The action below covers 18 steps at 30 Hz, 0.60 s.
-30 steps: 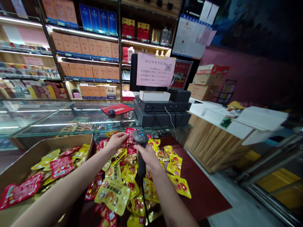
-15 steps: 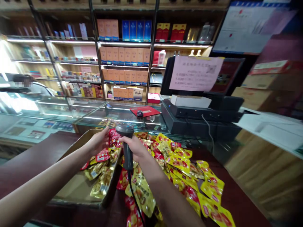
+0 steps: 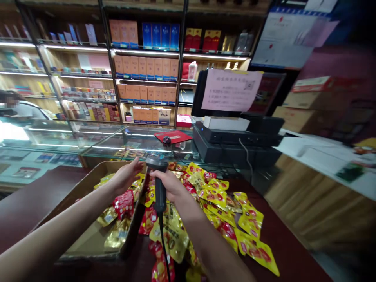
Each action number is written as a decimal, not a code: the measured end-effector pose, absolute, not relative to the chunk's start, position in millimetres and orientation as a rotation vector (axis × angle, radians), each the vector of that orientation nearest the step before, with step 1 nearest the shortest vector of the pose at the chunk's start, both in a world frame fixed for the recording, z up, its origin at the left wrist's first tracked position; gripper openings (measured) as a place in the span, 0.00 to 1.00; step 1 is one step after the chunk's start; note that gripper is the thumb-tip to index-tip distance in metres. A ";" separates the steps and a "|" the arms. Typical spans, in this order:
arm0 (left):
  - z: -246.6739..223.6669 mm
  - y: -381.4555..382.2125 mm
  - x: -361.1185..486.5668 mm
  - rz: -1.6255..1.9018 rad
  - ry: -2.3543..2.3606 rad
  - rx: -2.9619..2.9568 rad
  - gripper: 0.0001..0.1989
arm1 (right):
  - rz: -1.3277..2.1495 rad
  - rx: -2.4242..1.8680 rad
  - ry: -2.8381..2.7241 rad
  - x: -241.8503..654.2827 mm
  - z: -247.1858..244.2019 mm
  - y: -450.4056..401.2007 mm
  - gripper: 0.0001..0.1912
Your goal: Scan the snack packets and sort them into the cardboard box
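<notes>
1. At nine to ten o'clock in the view, a person (image 3: 31, 112) is showing behind the glass counter (image 3: 98, 150), beside shelves of boxed goods.
2. At eight o'clock, an open cardboard box (image 3: 85, 239) is sitting on the dark red tabletop (image 3: 41, 192), holding red packets (image 3: 123, 203), gold packets (image 3: 117, 235) and some yellow ones.
3. Between eight and nine o'clock, the left hand (image 3: 128, 176) is hovering over the right part of the box, opening wide with its fingers stretching outward.
4. At seven o'clock, the right hand (image 3: 170, 185) is gripping the handle of a black handheld scanner (image 3: 160, 196); its head is pointing away from the wearer and its cord (image 3: 163, 243) is hanging toward six o'clock.
5. Just left of the centre, a mouse (image 3: 167, 140) is resting on a red mat (image 3: 180, 136) on the glass.
6. Toward five o'clock, a heap of yellow and red packets (image 3: 216, 196) is spreading over the tabletop, to the right of the box.
7. Toward one to two o'clock, a monitor (image 3: 199, 96) is carrying a pink sign (image 3: 230, 92); below, a white box (image 3: 226, 123) is lying on black equipment (image 3: 235, 147).
</notes>
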<state>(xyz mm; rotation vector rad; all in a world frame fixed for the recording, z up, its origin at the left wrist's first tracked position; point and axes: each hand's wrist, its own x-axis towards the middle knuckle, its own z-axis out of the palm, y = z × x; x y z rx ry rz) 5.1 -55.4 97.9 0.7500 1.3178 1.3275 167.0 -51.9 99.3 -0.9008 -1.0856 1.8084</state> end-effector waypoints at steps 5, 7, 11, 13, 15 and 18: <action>88.5 -39.1 78.1 1.180 1.104 0.792 0.19 | 1.706 -0.986 -0.957 234.3 89.9 -51.7 0.10; 84.5 -34.9 109.6 1.108 1.060 0.802 0.20 | 1.672 -1.022 -0.909 262.9 85.2 -52.9 0.10; 69.3 -30.8 166.7 0.983 1.057 0.774 0.19 | 1.548 -1.062 -0.785 320.9 71.4 -57.6 0.10; 56.2 -28.6 188.1 0.922 1.064 0.771 0.19 | 1.465 -1.101 -0.730 349.0 62.5 -61.9 0.12; 40.4 -24.7 202.8 0.898 1.083 0.815 0.17 | 1.371 -1.156 -0.693 374.1 52.3 -66.9 0.12; 17.9 -17.7 213.9 0.942 1.125 0.952 0.15 | 1.268 -1.214 -0.657 400.7 34.7 -73.3 0.11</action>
